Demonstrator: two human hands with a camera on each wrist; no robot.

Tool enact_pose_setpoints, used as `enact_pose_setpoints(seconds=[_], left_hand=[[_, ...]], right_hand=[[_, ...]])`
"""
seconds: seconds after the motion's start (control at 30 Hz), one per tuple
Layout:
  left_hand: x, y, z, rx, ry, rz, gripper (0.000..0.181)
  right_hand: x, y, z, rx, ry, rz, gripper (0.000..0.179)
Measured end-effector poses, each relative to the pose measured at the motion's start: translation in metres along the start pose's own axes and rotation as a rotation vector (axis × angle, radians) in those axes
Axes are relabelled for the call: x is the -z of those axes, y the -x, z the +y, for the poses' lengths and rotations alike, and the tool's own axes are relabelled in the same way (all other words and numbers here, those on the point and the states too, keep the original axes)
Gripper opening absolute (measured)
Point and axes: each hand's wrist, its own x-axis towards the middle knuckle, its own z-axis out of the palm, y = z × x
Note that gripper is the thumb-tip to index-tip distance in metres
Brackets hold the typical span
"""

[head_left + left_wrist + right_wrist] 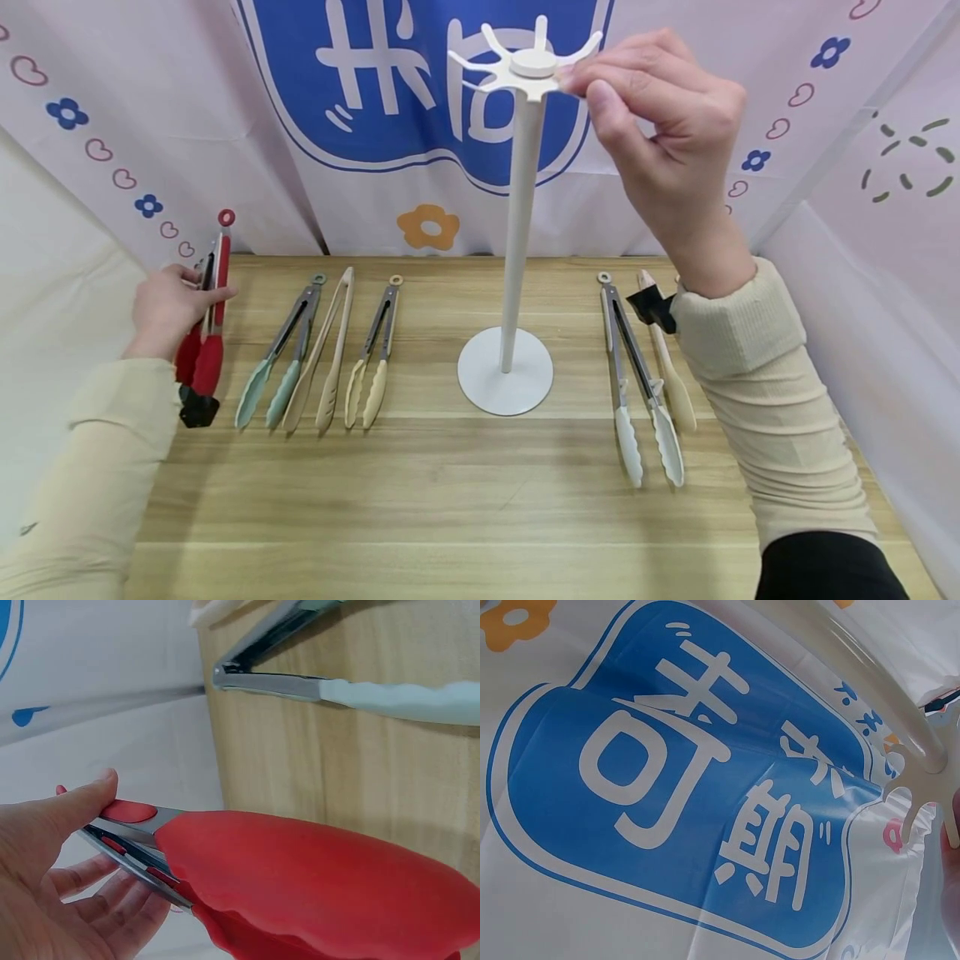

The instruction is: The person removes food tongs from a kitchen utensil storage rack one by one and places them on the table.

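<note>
At the left end of the table, my left hand point(168, 304) holds red tongs point(208, 362) by their metal and red handle, ring end up. The left wrist view shows my thumb on one arm, my fingers behind the other, and the broad red heads point(315, 877) near the wooden surface. My right hand point(678, 104) pinches one of the hooks at the top of a white stand point(521, 208). The stand's hooked top point(922, 784) is at the edge of the right wrist view, with only a bit of that hand. Its hooks carry nothing.
Mint tongs point(261, 379), beige tongs point(332, 383) and pale yellow tongs point(377, 387) lie left of the stand's round base point(487, 387). White-tipped tongs point(630, 442) and cream tongs point(678, 392), partly covered by the right wrist, lie right of it. A printed cloth point(360, 208) hangs behind.
</note>
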Motion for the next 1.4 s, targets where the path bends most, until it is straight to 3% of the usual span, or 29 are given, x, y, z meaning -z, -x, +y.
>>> enact_pose_setpoints(seconds=[0.27,0.67,0.83,1.07,1.4], left_hand=[[-0.011,-0.002,-0.009,0.0,0.001,-0.054,0.052],[-0.026,-0.006,-0.02,-0.006,-0.018,-0.108,0.045],[-0.031,-0.006,-0.021,0.009,-0.046,-0.121,0.045],[-0.037,-0.005,-0.016,-0.018,-0.053,-0.161,0.043],[-0.045,-0.007,-0.014,0.009,-0.108,-0.191,0.041]], right_hand=[[-0.001,0.0,0.0,0.001,-0.002,0.002,0.021],[0.0,-0.001,0.0,0.003,0.002,0.01,0.021],[-0.001,-0.002,0.0,0.004,0.004,0.007,0.021],[-0.001,-0.001,0.0,0.004,0.009,0.001,0.022],[-0.001,0.0,0.0,0.008,0.005,0.005,0.021]])
